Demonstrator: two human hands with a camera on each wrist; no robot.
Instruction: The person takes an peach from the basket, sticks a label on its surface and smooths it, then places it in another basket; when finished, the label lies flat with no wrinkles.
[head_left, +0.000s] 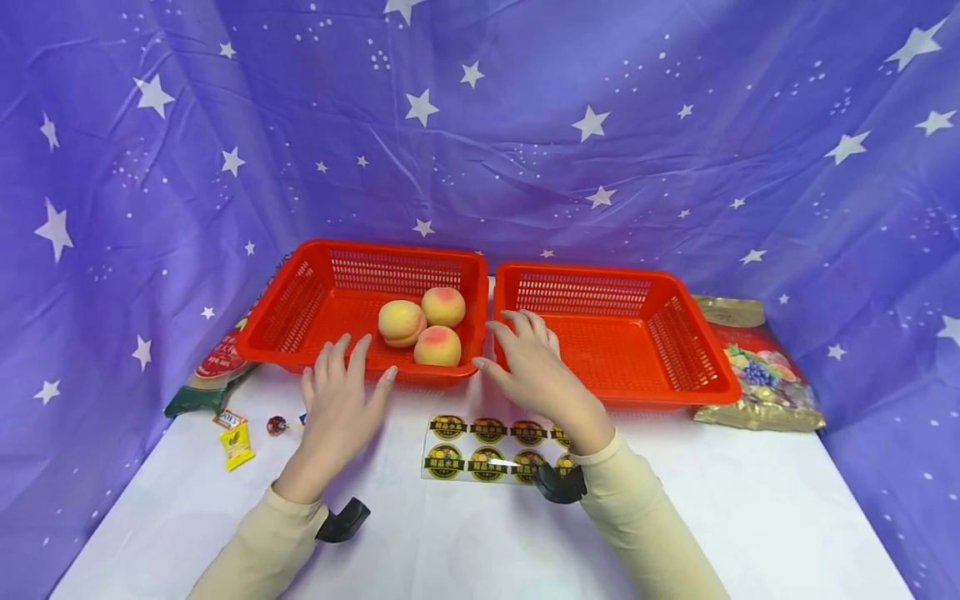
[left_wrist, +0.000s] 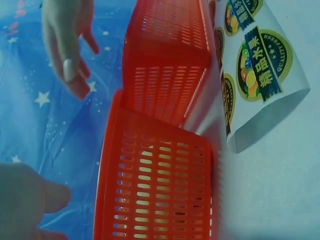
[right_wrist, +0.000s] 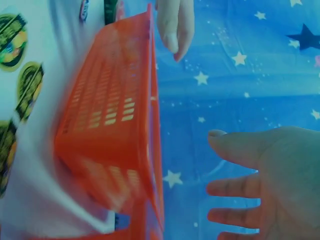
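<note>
Three peaches, a left one (head_left: 401,323), a back one (head_left: 443,307) and a front one (head_left: 437,346), sit together in the right part of the left red basket (head_left: 281,287). My left hand (head_left: 345,412) reaches over that basket's front edge, fingers spread and holding nothing. Over the narrow gap between the baskets is my right hand (head_left: 536,371), its fingers apart and nothing in them. It overlaps the near left corner of the right red basket (head_left: 622,350), which holds nothing visible. Through the slots of the left basket (left_wrist: 155,145), yellow fruit shows in the left wrist view.
A clear sheet of fruit stickers (head_left: 487,450) lies in front of the baskets. To the left are a yellow candy packet (head_left: 237,447), a lollipop (head_left: 277,425) and a green-and-red bag (head_left: 213,367). A fruit-print bag (head_left: 765,371) leans at the right; a starry curtain (head_left: 525,183) hangs behind.
</note>
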